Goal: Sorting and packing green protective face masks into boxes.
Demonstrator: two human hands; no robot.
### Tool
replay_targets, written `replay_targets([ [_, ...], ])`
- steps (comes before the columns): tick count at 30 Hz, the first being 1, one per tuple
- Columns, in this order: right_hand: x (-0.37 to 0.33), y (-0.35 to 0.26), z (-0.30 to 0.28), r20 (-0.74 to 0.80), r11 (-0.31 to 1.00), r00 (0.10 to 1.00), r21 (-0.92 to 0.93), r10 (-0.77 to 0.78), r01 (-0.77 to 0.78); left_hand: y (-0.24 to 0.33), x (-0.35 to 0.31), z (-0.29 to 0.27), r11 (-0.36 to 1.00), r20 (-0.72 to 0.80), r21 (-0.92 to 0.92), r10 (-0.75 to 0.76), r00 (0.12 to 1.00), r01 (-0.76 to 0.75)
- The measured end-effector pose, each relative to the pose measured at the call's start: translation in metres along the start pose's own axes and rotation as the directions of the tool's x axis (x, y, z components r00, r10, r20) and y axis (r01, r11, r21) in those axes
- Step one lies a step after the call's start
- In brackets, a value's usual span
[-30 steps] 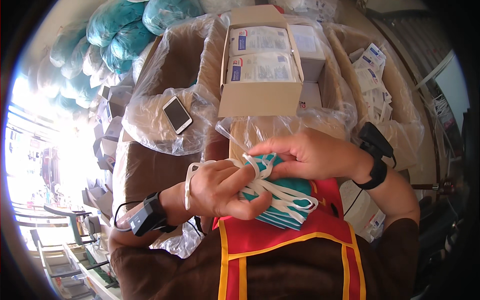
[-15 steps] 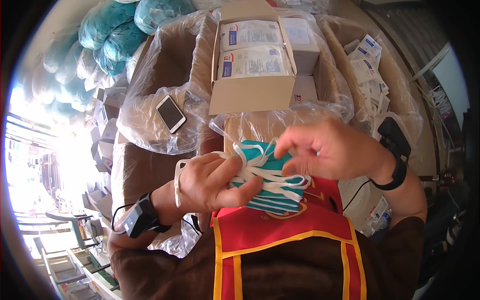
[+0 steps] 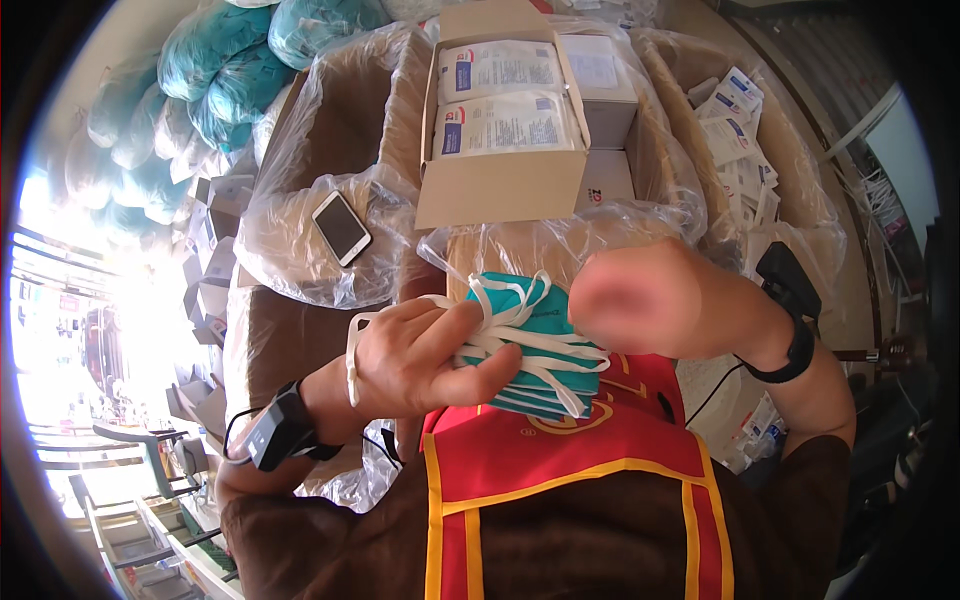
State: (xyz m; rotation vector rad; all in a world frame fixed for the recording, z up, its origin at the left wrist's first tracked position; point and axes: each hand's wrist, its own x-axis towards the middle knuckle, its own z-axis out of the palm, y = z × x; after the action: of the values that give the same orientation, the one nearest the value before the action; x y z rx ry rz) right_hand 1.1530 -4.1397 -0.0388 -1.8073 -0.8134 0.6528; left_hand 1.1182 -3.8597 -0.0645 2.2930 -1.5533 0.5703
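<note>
A stack of teal face masks (image 3: pixel 520 296) with white ear loops is held in front of my apron by my left hand (image 3: pixel 415 362). My left fingers are closed round the stack's left side, the index finger and thumb lying over the loops. One white loop hangs by the back of that hand. Just beyond the stack's right edge is my right hand (image 3: pixel 650 300), smeared by motion, so its fingers cannot be made out. Both wrists carry black devices on straps.
An open carton (image 3: pixel 500 185) packed with printed white pouches stands ahead. Left of it a phone (image 3: pixel 342 229) lies on plastic film. Plastic-lined boxes flank the carton, the right one holding loose pouches (image 3: pixel 735 135). Teal-filled bags (image 3: pixel 215 55) are heaped at far left.
My right hand's fingers have gone from a loose curl over the stack's right side to a blur beside it. The loops at the right now lie lower and flatter.
</note>
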Motion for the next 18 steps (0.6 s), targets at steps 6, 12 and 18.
replay_targets([
  [6, -0.002, -0.03, 0.006, 0.154, 0.979, 0.986, -0.199, 0.065, -0.033, -0.001, 0.003, -0.001, 0.999, 0.034, -0.028, -0.024, 0.999, 0.025],
  [12, -0.006, -0.005, 0.005, 0.037, 0.995, 0.996, -0.059, -0.077, 0.079, 0.002, 0.001, 0.005, 0.999, -0.044, -0.015, 0.051, 0.998, -0.051],
  [18, -0.012, -0.01, -0.009, 0.075, 0.993, 0.993, 0.073, 0.089, -0.095, 0.004, -0.003, 0.003, 0.998, -0.064, -0.037, 0.052, 0.997, -0.054],
])
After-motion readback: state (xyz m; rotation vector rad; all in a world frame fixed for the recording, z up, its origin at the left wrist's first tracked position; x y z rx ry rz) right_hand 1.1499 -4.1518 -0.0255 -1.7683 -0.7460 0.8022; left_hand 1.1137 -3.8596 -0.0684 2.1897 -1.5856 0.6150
